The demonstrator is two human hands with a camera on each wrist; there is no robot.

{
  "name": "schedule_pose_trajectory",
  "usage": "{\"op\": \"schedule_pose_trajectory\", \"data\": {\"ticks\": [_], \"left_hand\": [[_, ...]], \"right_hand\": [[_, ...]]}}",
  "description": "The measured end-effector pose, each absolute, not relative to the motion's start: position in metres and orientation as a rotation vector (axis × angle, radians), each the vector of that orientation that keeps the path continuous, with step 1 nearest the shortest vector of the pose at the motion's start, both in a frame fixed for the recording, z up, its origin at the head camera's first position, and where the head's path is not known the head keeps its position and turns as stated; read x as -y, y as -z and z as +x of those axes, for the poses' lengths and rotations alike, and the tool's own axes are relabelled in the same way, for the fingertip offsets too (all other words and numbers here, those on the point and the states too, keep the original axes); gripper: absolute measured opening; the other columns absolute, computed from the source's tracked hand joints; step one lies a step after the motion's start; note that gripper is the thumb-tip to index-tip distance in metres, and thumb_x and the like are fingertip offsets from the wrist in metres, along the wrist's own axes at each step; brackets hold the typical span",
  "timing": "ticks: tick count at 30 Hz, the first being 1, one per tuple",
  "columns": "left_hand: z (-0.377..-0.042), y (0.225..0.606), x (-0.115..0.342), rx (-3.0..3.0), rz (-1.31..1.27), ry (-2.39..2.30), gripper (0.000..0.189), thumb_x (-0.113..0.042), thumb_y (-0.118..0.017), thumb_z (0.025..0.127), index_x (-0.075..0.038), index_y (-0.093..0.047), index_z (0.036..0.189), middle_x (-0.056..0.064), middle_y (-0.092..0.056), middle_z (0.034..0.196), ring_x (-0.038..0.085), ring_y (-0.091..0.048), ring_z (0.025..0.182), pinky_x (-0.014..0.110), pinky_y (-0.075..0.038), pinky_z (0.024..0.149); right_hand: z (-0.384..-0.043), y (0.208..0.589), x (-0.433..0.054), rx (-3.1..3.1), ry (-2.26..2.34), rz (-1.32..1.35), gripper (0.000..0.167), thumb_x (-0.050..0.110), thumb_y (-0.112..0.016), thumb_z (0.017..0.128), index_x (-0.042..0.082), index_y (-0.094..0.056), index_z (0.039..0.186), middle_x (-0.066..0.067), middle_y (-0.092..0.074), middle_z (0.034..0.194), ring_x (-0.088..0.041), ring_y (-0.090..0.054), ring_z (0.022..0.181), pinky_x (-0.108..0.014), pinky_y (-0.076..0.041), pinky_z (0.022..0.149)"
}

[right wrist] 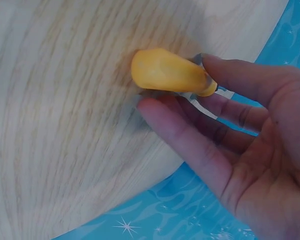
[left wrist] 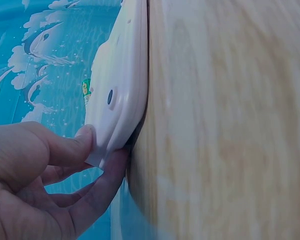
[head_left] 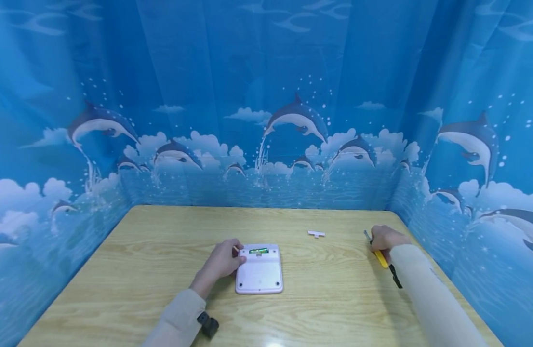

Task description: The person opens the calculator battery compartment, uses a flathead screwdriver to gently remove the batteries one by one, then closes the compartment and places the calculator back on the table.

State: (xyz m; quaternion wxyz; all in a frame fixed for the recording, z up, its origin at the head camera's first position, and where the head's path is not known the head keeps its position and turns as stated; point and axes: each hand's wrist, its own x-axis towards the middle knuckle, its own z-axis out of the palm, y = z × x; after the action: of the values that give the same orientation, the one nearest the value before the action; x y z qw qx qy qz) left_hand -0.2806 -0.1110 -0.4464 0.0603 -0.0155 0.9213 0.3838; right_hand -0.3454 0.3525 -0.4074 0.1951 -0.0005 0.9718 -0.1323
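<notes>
A pale pinkish-white calculator (head_left: 259, 277) lies face down on the table, its small battery slot uncovered with a green battery (head_left: 259, 250) inside. My left hand (head_left: 225, 260) pinches the calculator's upper left edge. In the left wrist view, the thumb (left wrist: 82, 142) presses on its back while a finger reaches under the rim. Over at the table's right side, my right hand (head_left: 388, 238) holds a screwdriver with a yellow handle (right wrist: 167, 72). Thumb and fingers hold it near the neck; its metal shaft (head_left: 367, 235) points away in the head view.
A small pale battery cover (head_left: 316, 234) lies on the wooden table (head_left: 184, 231), between the calculator and my right hand. Blue dolphin-print curtain (head_left: 232, 183) stands along the table's back and both sides.
</notes>
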Motion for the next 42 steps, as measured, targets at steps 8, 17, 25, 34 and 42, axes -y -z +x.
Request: {"op": "schedule_pose_trajectory", "data": {"ticks": [8, 17, 25, 34, 42], "left_hand": [[-0.28, 0.447, 0.112, -2.788, -0.053, -1.174, 0.026, -0.012, -0.072, 0.096, -0.007, -0.066, 0.12, 0.009, -0.066, 0.101, 0.018, -0.063, 0.084, 0.03, -0.058, 0.069], [-0.281, 0.446, 0.112, -2.794, -0.052, -1.164, 0.025, -0.013, -0.072, 0.096, -0.007, -0.066, 0.119, 0.009, -0.067, 0.101, 0.018, -0.064, 0.084, 0.03, -0.058, 0.069], [-0.279, 0.445, 0.111, -2.796, -0.042, -1.158, 0.026, -0.013, -0.072, 0.096, -0.007, -0.066, 0.12, 0.009, -0.067, 0.101, 0.018, -0.064, 0.084, 0.029, -0.058, 0.068], [-0.281, 0.445, 0.11, -2.791, -0.054, -1.159, 0.026, -0.013, -0.072, 0.095, -0.007, -0.066, 0.12, 0.009, -0.067, 0.101, 0.018, -0.063, 0.084, 0.029, -0.058, 0.068], [-0.28, 0.445, 0.11, -2.793, -0.068, -1.155, 0.026, -0.013, -0.072, 0.095, -0.008, -0.066, 0.12, 0.009, -0.067, 0.102, 0.018, -0.064, 0.084, 0.029, -0.058, 0.068]], "right_hand": [[-0.345, 0.406, -0.353, -2.702, 0.399, 0.016, 0.01, 0.012, -0.061, 0.098, 0.004, -0.058, 0.092, -0.014, -0.067, 0.069, -0.016, -0.059, 0.049, -0.026, -0.052, 0.049], [-0.342, 0.4, -0.347, -2.671, 0.464, 0.063, 0.015, 0.018, -0.064, 0.098, 0.005, -0.056, 0.096, -0.014, -0.062, 0.076, -0.018, -0.056, 0.057, -0.026, -0.05, 0.048], [-0.343, 0.4, -0.345, -2.673, 0.461, 0.072, 0.019, 0.02, -0.067, 0.097, 0.006, -0.055, 0.093, -0.011, -0.059, 0.075, -0.017, -0.053, 0.056, -0.026, -0.047, 0.048], [-0.348, 0.387, -0.344, -2.69, 0.419, 0.031, 0.029, 0.025, -0.069, 0.096, 0.003, -0.057, 0.11, -0.018, -0.062, 0.105, -0.03, -0.063, 0.087, -0.038, -0.054, 0.066], [-0.353, 0.38, -0.333, -2.717, 0.336, -0.09, 0.048, 0.027, -0.067, 0.1, -0.002, -0.054, 0.136, -0.024, -0.062, 0.129, -0.034, -0.066, 0.105, -0.05, -0.06, 0.08]]}}
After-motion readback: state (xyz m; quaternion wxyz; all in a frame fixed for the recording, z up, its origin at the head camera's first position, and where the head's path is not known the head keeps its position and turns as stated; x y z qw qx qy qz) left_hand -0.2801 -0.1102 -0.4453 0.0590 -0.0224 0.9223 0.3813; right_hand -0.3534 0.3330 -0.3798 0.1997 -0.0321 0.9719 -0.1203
